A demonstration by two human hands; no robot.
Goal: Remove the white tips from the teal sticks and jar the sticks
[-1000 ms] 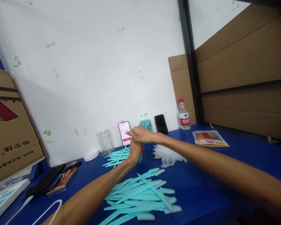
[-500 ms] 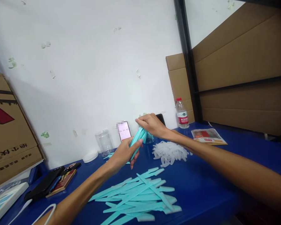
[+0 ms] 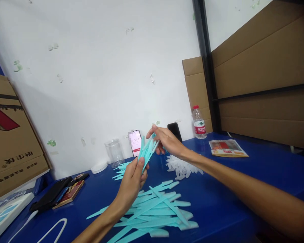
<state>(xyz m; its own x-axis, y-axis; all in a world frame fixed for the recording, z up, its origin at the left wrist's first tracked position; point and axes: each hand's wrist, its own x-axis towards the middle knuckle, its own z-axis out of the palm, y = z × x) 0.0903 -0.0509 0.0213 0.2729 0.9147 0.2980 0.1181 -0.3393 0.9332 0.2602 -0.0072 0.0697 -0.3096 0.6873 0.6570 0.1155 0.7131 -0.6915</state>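
Note:
In front of the wall my left hand (image 3: 134,175) is closed around a bundle of slim turquoise eyebrow razors (image 3: 148,150), their ends fanned upward. Just right of the bundle, my right hand (image 3: 164,138) has its fingers bent but apart and holds nothing I can make out. A loose pile of the same razors (image 3: 159,209) lies on the blue table (image 3: 223,189) below, partly behind my left forearm. A smaller group of turquoise razors (image 3: 120,170) rests beyond my left wrist. Small translucent white pieces (image 3: 183,167) are heaped under my right forearm.
A clear jar (image 3: 114,153) and white lid (image 3: 99,167) stand left of a lit phone (image 3: 136,143). A dark phone (image 3: 174,131) leans on the wall. To the right are a water bottle (image 3: 199,123) and a packet (image 3: 228,148); a black case (image 3: 52,194) lies left.
My right hand has let go of the bundle's upper end and its fingers have opened. The bundle has spread and tilted upright in my left hand, which has come slightly lower.

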